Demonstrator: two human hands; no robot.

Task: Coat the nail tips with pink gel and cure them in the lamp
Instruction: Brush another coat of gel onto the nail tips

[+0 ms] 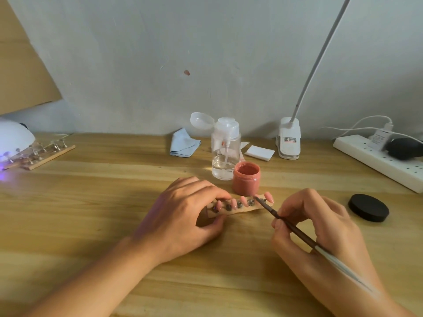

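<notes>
Pale wooden worktop [91,202] runs up to a grey-white wall. Near its middle the left hand [183,216] pinches one end of a wooden holder strip [250,210] between curled fingers and thumb, pressing it flat on the wood. A row of pink nail tips [244,201] stands along the strip on small metal mounts. The right hand [320,227] grips a thin gel brush [269,209] like a pen, its bristle end at the strip's right part, among the last nail tips.

Just behind the strip sits the open jar of pink gel [246,178], and its black lid [368,207] lies well apart toward the right edge. Behind the jar stands a clear pump bottle [225,152] with its cap flipped up, with a blue cloth [184,143] and white wipes [259,152] along the back edge. At the left edge a white curing lamp [13,140] glows violet, with a second holder strip [43,154] at its mouth.

A clip-on desk lamp [288,141] and a power strip [377,161] occupy the back right.
</notes>
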